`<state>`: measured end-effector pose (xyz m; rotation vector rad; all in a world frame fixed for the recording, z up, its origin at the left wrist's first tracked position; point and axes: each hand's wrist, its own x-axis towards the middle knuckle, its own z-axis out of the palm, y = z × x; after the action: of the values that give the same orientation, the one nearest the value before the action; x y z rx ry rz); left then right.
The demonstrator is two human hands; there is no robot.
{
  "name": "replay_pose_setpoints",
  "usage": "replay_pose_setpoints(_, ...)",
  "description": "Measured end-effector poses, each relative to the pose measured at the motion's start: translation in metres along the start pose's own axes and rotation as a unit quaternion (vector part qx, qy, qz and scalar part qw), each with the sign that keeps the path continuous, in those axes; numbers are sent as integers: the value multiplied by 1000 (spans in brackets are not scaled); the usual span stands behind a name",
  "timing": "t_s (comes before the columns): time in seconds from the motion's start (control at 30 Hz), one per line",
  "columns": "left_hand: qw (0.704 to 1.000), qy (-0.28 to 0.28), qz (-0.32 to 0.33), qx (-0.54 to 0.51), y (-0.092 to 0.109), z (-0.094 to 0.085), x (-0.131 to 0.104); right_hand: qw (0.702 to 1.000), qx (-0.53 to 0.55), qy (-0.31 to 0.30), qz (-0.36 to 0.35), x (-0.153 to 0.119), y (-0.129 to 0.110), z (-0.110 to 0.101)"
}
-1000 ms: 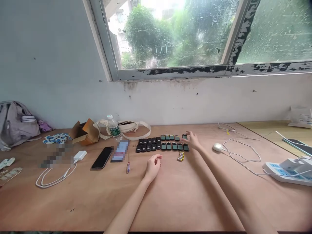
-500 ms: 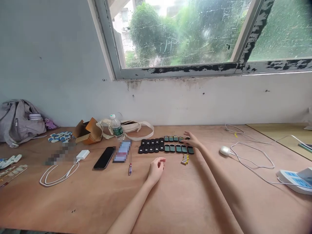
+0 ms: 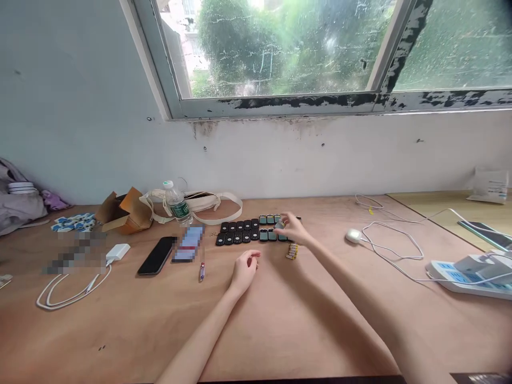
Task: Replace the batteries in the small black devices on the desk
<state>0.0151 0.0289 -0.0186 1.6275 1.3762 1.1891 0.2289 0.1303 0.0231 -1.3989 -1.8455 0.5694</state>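
My right hand (image 3: 294,229) is closed in a pinch on a small device with a grey screen (image 3: 280,225), held just above the rows. Other dark-framed devices with grey-green screens (image 3: 263,235) lie in two rows, partly hidden by this hand. Left of them, black oval fobs (image 3: 239,237) with pale round marks stand in two neat rows. My left hand (image 3: 245,269) rests on the table nearer to me, its fingers loosely curled with nothing visible in them. Below my right hand lies a small group of yellow-and-silver batteries (image 3: 292,252).
Left of my hands lie a red-and-purple pen-like tube (image 3: 202,272), a black phone (image 3: 157,256) and a lit phone (image 3: 188,244). Behind are a water bottle (image 3: 178,204), a strapped pale bag (image 3: 224,208) and an open cardboard box (image 3: 126,212). A power strip (image 3: 468,280) and cables lie right.
My right hand has moved back from the far right end of the rows and now holds a screened device. My left hand stays curled on the table. The view has turned slightly right.
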Motion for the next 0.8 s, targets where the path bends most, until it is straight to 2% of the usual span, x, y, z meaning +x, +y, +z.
replay_pose_setpoints(0.1, 999, 20, 34, 15, -3, 0, 0, 996, -36, -24, -80, -59, -24, 25)
replay_pose_setpoints(0.17, 998, 26, 55, 27, -4, 0, 0, 992, -75, -18, -102, -92, -32, 39)
replay_pose_setpoints(0.27, 996, 17, 73, 38, -2, 0, -1, 984, -131, 13, -121, -119, -37, 51)
replay_pose_setpoints(0.43, 996, -43, 76, 16, 3, 0, -5, 976, -167, 47, -133, -126, -35, 50)
replay_pose_setpoints(0.63, 986, -121, 109, 26, 8, -1, -12, 984, -124, 41, -123, -127, -28, 45)
replay_pose_setpoints(0.8, 981, -119, 149, 37, 8, -2, -12, 986, -80, 22, -142, -120, -24, 45)
